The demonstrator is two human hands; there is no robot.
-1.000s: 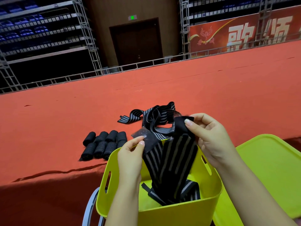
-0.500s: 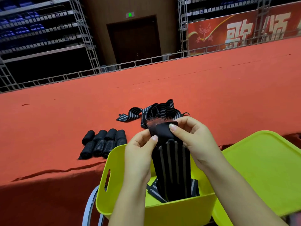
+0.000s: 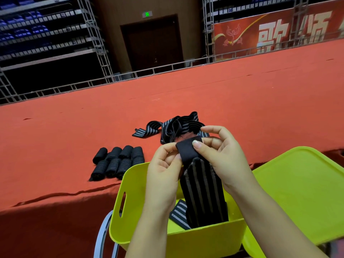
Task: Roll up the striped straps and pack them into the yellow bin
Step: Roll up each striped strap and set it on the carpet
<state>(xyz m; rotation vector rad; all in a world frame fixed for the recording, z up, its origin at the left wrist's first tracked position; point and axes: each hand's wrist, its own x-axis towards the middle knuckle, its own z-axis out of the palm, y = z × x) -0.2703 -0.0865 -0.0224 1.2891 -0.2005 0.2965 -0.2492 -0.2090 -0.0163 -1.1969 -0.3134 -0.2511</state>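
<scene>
A long counter [image 3: 223,94] with a red cloth over it runs across the view. Near its front edge lie small rolled straps [image 3: 119,162], black with thin grey lines. They sit in two rows, side by side and touching each other. A little farther back and to the right lies a loose heap of striped straps [image 3: 173,125], all tangled, with one end sticking out flat to the left. The red cloth has a wrinkle along the front edge, where it hangs down.
</scene>
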